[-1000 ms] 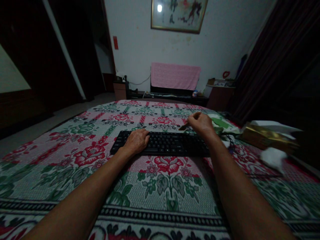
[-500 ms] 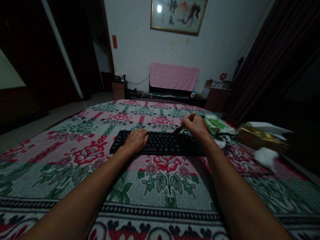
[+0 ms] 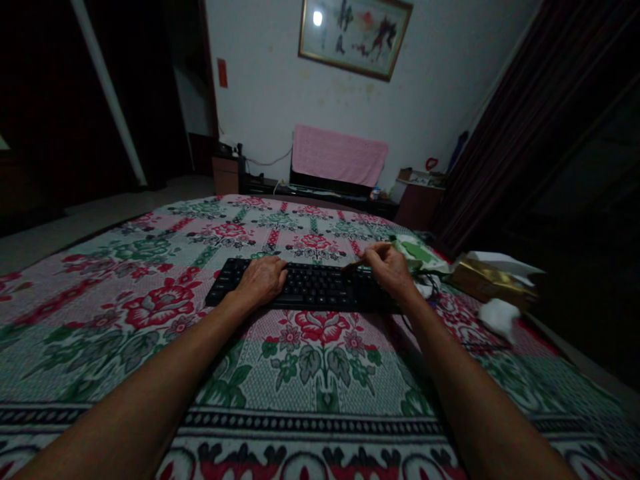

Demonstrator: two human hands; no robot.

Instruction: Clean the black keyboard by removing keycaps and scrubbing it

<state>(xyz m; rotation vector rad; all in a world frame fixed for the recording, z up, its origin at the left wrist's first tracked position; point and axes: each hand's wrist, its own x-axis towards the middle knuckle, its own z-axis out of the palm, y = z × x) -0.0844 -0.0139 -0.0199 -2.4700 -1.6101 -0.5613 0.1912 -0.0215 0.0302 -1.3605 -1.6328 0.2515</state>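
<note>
Because the right hand (image 3: 393, 270) and its wrist are set across the right end of the keyboard (image 3: 315, 285), that end is largely hidden. The keyboard is laid crosswise on the bedspread (image 3: 300, 393), its left part covered by the left hand (image 3: 261, 279), which is rested palm down and flattened, fingers side by side; its thumb is hard to make out, and the keys beneath cannot be seen. In the right hand a thin brown stick (image 3: 354, 266) is pinched, slanted down leftward to the keyboard's far edge; its exact nature is lost in the dim light, and whether the keys are touched by its tip cannot be told. Both forearms (image 3: 150, 373) are cut off by the bottom of the view.

Just beyond the right hand, a green and white packet (image 3: 417, 255) is partly blocked, with some cable (image 3: 435, 285) bunched near it. Farther right, a gold box (image 3: 477, 277) is topped with white paper (image 3: 505, 265), and a white wad (image 3: 499, 315) is placed in front. High on the wall (image 3: 260, 87), a picture (image 3: 355, 37) is cropped at its top and marked by glare. Below, a dark panel (image 3: 320, 183) is mostly covered by a pink towel (image 3: 340, 155).
</note>
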